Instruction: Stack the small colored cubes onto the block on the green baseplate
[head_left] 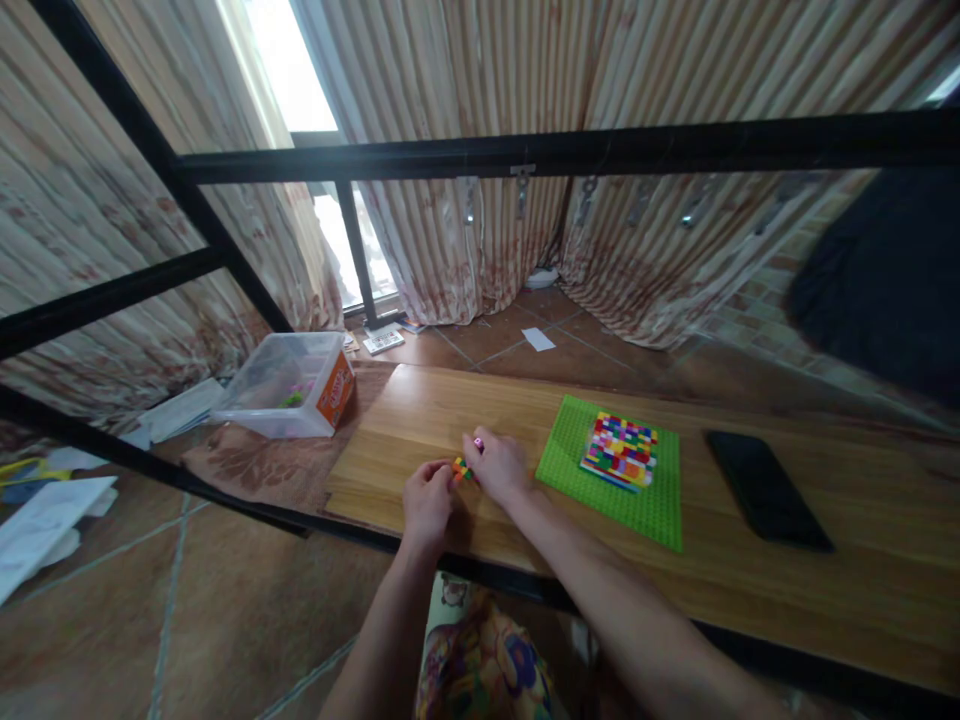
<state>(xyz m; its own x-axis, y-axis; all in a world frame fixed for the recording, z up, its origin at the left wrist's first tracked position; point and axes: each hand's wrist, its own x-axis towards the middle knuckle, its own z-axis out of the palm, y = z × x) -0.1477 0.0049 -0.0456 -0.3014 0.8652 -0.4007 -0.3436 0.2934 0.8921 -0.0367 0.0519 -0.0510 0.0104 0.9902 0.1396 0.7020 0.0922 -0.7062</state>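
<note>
While left hand (429, 498) partly hides multicoloured toy-brick cluster (462, 469) pinched at its edge, right hand (498, 466) pinches 1 pink toy brick (478, 443); cluster's brick count unclear.

Home interior, long drapery curtains (480, 80) across the top, tiled floor (247, 600) at lower left, toy bricks (619, 448) right of centre.

Print on two things, no words legible
The tub (251, 402), beyond and to the left of the left hand (429, 500), bears an orange label (337, 393) with pale lettering, too small and blurred to read. Farther beyond that hand, slightly to its left, a white card (384, 342) carries dark printed marks, also too blurred to make out.
</note>
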